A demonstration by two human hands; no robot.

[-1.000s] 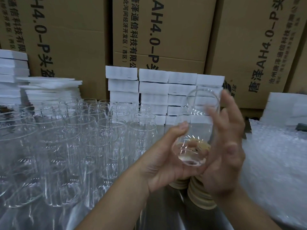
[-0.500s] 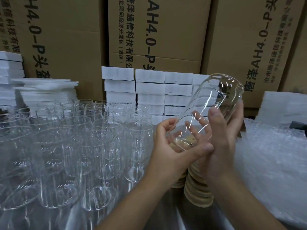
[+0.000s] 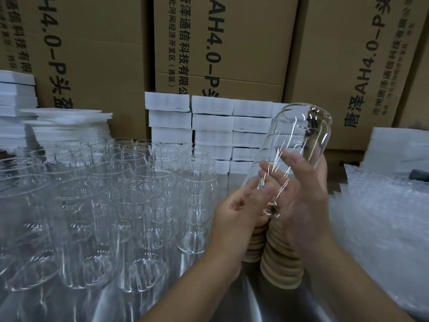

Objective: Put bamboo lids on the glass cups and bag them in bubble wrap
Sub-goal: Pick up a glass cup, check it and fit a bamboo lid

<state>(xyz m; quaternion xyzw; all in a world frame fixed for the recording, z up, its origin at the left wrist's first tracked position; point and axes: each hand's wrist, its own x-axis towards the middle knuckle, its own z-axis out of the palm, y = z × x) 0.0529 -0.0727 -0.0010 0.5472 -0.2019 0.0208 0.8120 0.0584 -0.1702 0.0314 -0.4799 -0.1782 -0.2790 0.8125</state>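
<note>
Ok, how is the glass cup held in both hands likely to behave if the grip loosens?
The glass cup looks thin-walled and clear, so it is probably light but fragile. Its smooth, shiny wall may be slippery against the right hand and left hand. Being cylindrical, it would likely roll if laid on its side.

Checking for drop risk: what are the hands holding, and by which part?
One tilted glass cup: the right hand wraps around its middle, and the left hand grips its lower end.
</note>
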